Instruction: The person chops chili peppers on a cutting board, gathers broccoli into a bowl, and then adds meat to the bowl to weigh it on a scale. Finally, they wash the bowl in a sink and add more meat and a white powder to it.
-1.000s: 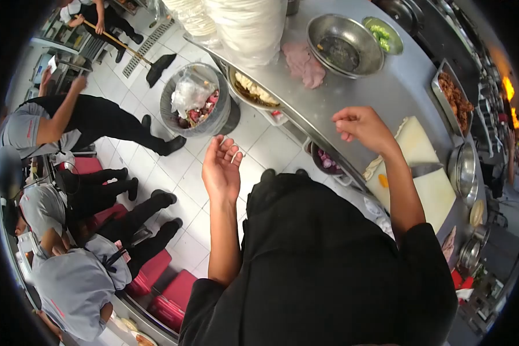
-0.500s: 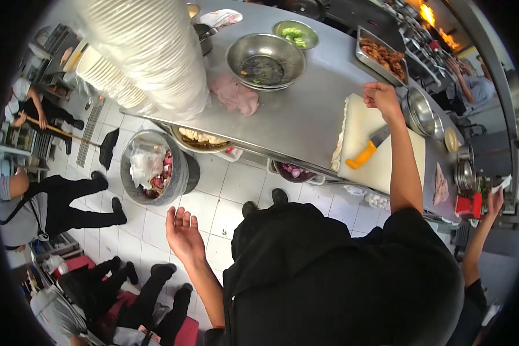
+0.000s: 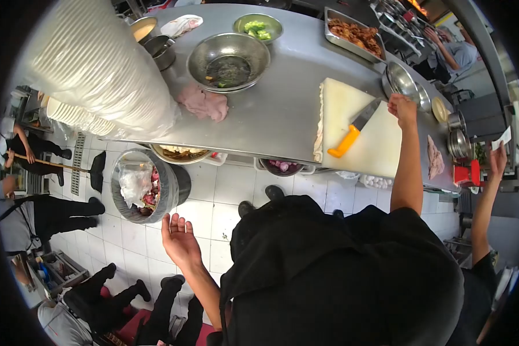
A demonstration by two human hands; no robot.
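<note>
My left hand (image 3: 181,242) hangs palm up over the tiled floor, fingers apart and empty, just below the lined trash bin (image 3: 168,190). Over the right edge of the white cutting board (image 3: 343,98), near the steel bowls (image 3: 402,79), is my right hand (image 3: 402,108). Its fingers are curled together; anything inside them is too small to make out. A knife with a yellow handle (image 3: 345,142) lies on the board, its blade pointing up and right toward my right hand.
On the steel counter (image 3: 282,109) are a large bowl (image 3: 256,63), a green vegetable bowl (image 3: 275,29), a pink cloth (image 3: 205,104), wrapped stacked containers (image 3: 109,63) and a meat tray (image 3: 357,37). A co-worker's hand (image 3: 497,158) holds paper at right. Other people stand at left.
The view has shifted, so the counter items sit further left. My right hand has moved from the board's upper corner down along its right side, past the knife tip. My left hand stays open.
</note>
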